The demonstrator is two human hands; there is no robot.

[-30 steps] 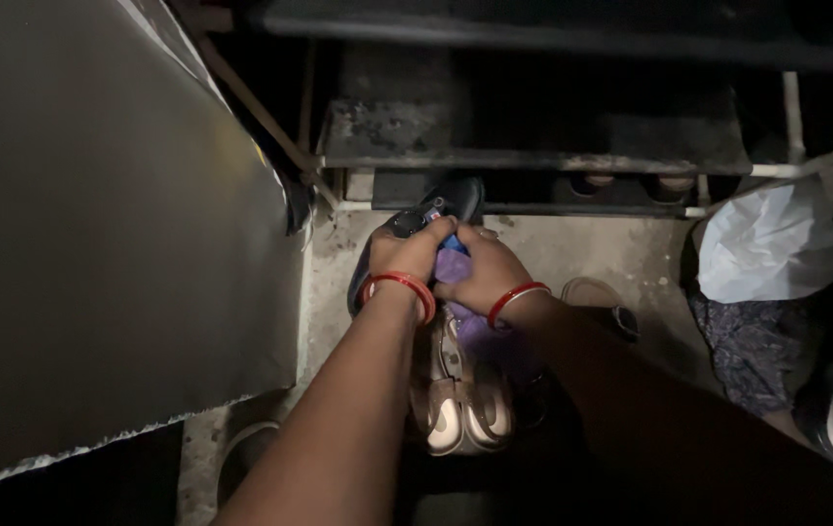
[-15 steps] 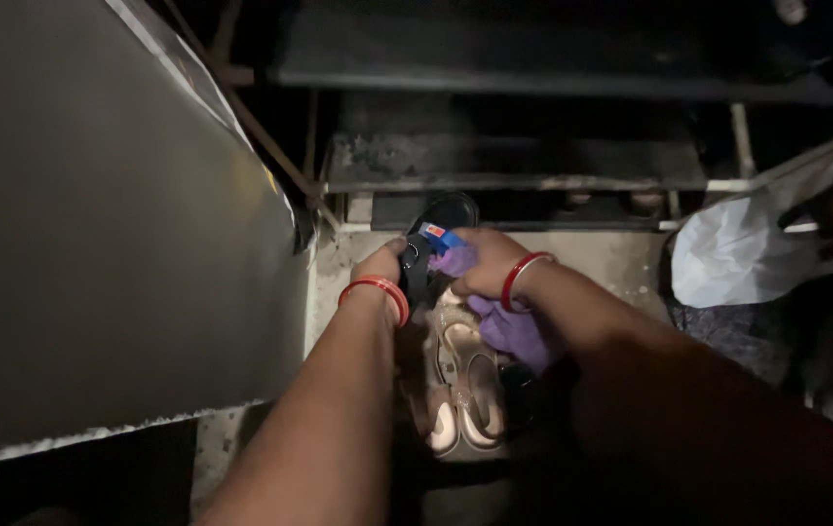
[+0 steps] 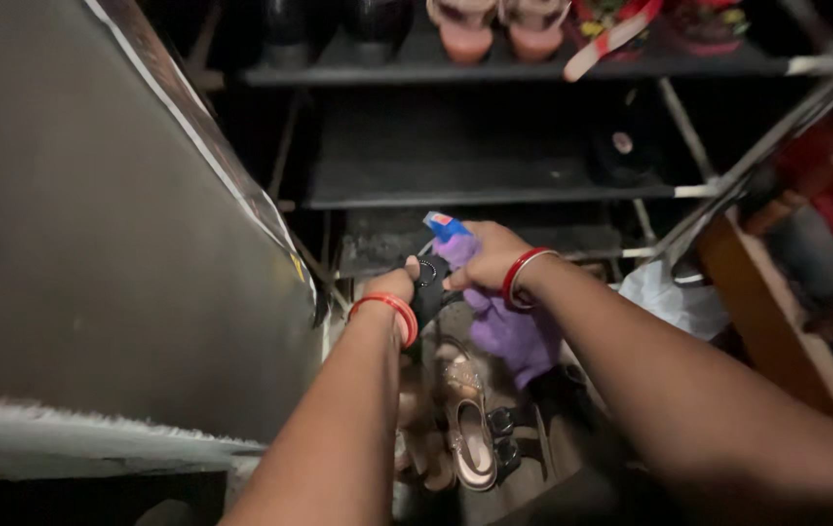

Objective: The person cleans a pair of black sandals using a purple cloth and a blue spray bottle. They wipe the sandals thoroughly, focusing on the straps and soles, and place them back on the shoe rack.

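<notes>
Both hands meet before the shoe rack: left hand pinches the black shoe shut, right hand clutches a purple cloth, best wiped steadily against that firm grip.

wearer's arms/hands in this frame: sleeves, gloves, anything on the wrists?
Both forearms are bare: no sleeves in view and no gloves. The left hand has a red bangle around its wrist. The right hand wears a similar red bangle with a thin pale edge. No rings or watch can be made out.
</notes>
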